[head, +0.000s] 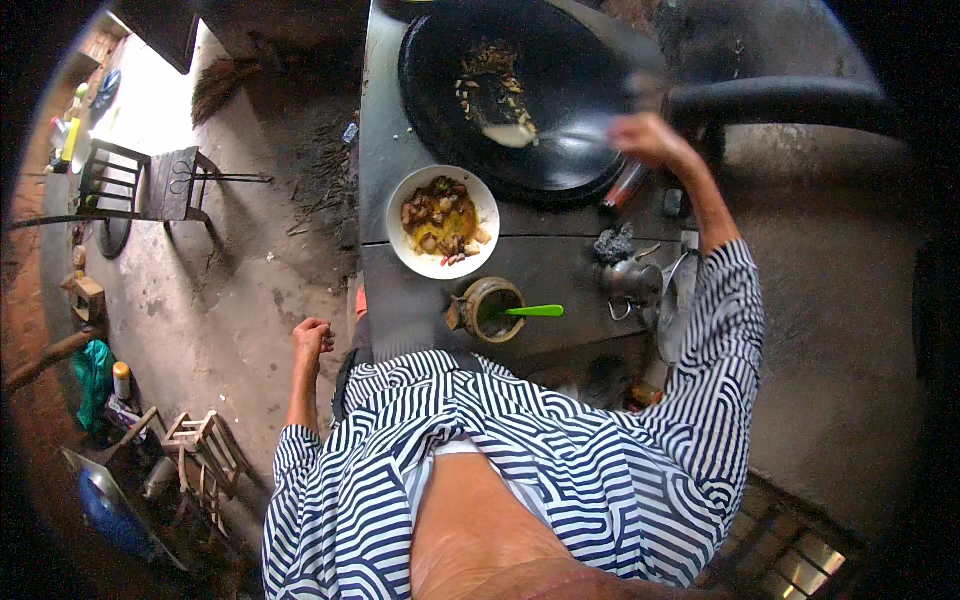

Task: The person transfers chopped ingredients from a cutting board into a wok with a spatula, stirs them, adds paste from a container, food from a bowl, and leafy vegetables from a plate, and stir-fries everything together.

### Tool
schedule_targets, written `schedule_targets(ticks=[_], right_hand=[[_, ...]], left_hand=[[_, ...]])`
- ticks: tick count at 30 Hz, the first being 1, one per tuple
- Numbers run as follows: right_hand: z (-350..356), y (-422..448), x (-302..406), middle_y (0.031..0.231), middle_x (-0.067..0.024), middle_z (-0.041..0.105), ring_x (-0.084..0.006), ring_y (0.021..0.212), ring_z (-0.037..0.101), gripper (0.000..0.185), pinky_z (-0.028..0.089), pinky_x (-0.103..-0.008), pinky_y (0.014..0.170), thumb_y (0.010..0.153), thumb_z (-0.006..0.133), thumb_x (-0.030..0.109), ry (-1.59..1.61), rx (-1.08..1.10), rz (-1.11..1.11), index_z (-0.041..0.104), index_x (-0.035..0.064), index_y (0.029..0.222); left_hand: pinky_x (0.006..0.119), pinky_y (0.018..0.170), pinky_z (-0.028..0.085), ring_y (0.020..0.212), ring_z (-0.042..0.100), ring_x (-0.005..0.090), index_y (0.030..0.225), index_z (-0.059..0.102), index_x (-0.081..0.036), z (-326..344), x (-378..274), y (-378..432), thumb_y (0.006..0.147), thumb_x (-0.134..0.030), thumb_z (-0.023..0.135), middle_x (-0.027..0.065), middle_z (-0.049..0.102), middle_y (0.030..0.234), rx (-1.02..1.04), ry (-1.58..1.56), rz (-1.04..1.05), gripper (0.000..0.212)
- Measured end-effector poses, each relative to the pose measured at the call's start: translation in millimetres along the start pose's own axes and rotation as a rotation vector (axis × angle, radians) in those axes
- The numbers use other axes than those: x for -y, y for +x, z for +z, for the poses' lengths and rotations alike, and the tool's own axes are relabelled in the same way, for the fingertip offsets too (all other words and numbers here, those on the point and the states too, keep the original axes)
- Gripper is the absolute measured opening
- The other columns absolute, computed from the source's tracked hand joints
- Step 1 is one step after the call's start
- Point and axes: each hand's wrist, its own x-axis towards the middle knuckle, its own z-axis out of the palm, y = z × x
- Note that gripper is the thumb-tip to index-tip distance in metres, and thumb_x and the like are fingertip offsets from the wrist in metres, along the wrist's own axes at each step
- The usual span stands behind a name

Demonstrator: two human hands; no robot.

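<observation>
A large dark wok [577,82] is set into the stove top, with small pale chopped pieces [517,90] of food in its bottom. Over the wok's right side, my right hand [645,139] is closed around a cooking utensil that is blurred by motion. The utensil's pale end [510,135] appears to rest among the food. My left hand [311,336] hangs beside the stove, fingers curled, with nothing visible in it. Closer to me, a white bowl [400,251] holds cooked meat pieces in yellowish sauce. Below it stands a brown pot [471,319] with a green-handled spoon [534,310].
A metal kettle [634,283], a grey scouring pad [615,244] and a round metal lid [675,300] are at the right of the stove top [409,307]. Off to the left, a wooden chair [172,180] bears metal tongs. A small wooden stool [202,439] stands at lower left.
</observation>
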Motion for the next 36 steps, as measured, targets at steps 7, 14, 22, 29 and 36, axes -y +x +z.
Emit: schedule_targets(ticks=[7,14,22,29,36], right_hand=[[10.6,34.5,53.5,0.072,-0.0088,0.055,-0.0151,0.059,0.051,0.028,0.042,-0.026,0.052,0.069,0.052,0.016,0.12,0.036,0.232,0.052,-0.0002,0.092],[-18.8,89.0,30.4,0.061,-0.0071,0.05,-0.0064,0.04,0.037,0.017,0.029,-0.0171,0.033,0.075,0.046,0.007,0.924,-0.287,0.319,0.048,-0.0015,0.089],[105.7,21.5,-10.8,0.06,-0.0059,0.041,-0.0029,0.036,0.032,0.02,0.027,-0.0111,0.025,0.079,0.038,0.007,2.0,-0.354,0.479,0.039,-0.0098,0.09],[170.1,-55.4,-15.6,0.063,-0.0029,0.035,-0.0003,0.038,0.027,0.022,0.022,-0.011,0.026,0.083,0.032,0.012,2.299,-0.128,0.062,0.034,-0.0071,0.094],[256.2,-30.0,-56.2,0.049,0.0002,0.037,-0.0032,0.036,0.03,0.022,0.026,-0.015,0.03,0.079,0.04,0.013,1.975,-0.289,-0.125,0.047,-0.0073,0.076]], left_hand=[[0.024,0.036,0.04,0.04,0.045,0.0125,0.073,0.05,0.0,16.1,-23.1,-10.9,0.065,-0.003,0.047,0.0082,0.05,0.054,0.042,-0.007,0.002,0.008],[0.024,0.036,0.04,0.041,0.046,0.0126,0.074,0.051,0.0,17.8,-28.3,-5.7,0.066,-0.003,0.047,0.008,0.051,0.056,0.083,0.002,0.05,0.009],[0.024,0.037,0.041,0.042,0.048,0.0138,0.074,0.051,0.0,24.1,-20.7,-3.9,0.068,-0.003,0.047,0.0082,0.051,0.057,0.083,0.057,0.045,0.008],[0.023,0.037,0.041,0.042,0.048,0.0137,0.072,0.051,-0.001,13.0,1.4,8.9,0.067,-0.004,0.049,0.0085,0.053,0.057,0.087,0.125,0.129,0.007],[0.027,0.038,0.04,0.043,0.048,0.0167,0.074,0.052,0.002,26.0,18.2,36.9,0.067,-0.006,0.051,0.0111,0.052,0.056,0.13,0.266,0.143,0.011]])
